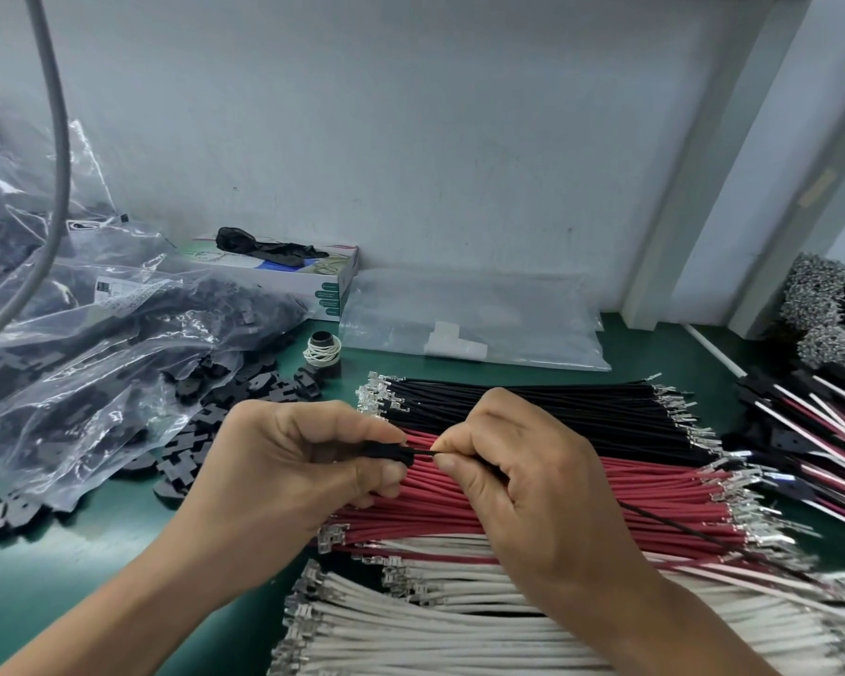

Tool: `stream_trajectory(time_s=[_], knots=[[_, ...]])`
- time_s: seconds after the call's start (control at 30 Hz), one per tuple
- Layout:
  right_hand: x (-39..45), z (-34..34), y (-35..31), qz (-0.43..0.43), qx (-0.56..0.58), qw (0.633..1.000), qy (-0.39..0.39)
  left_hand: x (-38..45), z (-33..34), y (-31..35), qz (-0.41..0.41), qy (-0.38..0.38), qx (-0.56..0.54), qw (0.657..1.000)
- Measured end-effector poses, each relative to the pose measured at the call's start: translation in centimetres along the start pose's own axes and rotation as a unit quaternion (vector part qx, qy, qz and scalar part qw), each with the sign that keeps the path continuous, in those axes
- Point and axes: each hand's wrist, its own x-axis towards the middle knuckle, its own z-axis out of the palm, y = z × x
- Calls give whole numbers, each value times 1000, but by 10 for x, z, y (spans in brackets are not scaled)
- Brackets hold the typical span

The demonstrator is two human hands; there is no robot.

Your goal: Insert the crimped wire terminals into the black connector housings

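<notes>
Both my hands are up close together over the wires. My left hand (308,461) has its fingers curled round a small black connector housing (391,454). My right hand (518,480) pinches a thin black wire (423,452) between thumb and finger, right beside the housing. The end of that wire goes into the housing. The rest of it runs under my right hand and comes out low on the right, lying over the red wires.

Far left, there are clear plastic bags (84,304) full of black parts. A grey cable (59,153) hangs down in front of them. Loose black housings (201,431) lie spilled on the green table (69,553), just left of my left hand. Behind them is a white box (308,278) with a black glove (259,246) on top. Near the box stands a small black spool (324,351) with white bands round it.

Under my hands lie three piles of wires with shiny metal ends. The black wires (532,402) are at the back, the red wires (581,495) are in the middle, and the white wires (435,622) are nearest to me. Behind the black wires lies a flat clear bag (474,319) with something white inside.

Far right, I see finished wire sets (820,431) with black housings on them, and fuzzy grey bundles (825,304) behind those.
</notes>
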Motion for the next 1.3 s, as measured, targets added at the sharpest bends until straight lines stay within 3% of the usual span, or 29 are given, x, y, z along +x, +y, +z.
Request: stream_trajectory(time_s=[0.2, 0.37, 0.43, 0.5, 0.63, 0.87, 1.03, 1.17, 1.3], knots=[[2, 0, 0, -17, -26, 1000, 0, 0, 0, -3, -1, 8, 2, 1000], [2, -7, -1, -83, -157, 981, 82, 5, -1, -3, -1, 60, -5, 998], [-2, -2, -7, -92, -154, 984, 22, 6, -6, -4, -5, 84, -8, 996], [-5, 5, -12, -54, -158, 982, -85, 6, -8, -5, -4, 89, -5, 996], [-4, 11, -9, 31, -118, 984, -126, 6, -5, -7, -7, 87, 6, 996], [-6, 0, -6, 93, -66, 989, -95, 6, -8, -4, 11, 100, 5, 995], [-5, -3, -3, 136, 49, 987, -75, 7, -10, -4, 15, 101, -7, 995], [-5, -5, 1, 157, 81, 983, -54, 9, -13, -1, -14, 113, -36, 993], [-6, -10, -2, 124, 117, 985, -24, 10, -16, 1, -65, 95, -98, 989]])
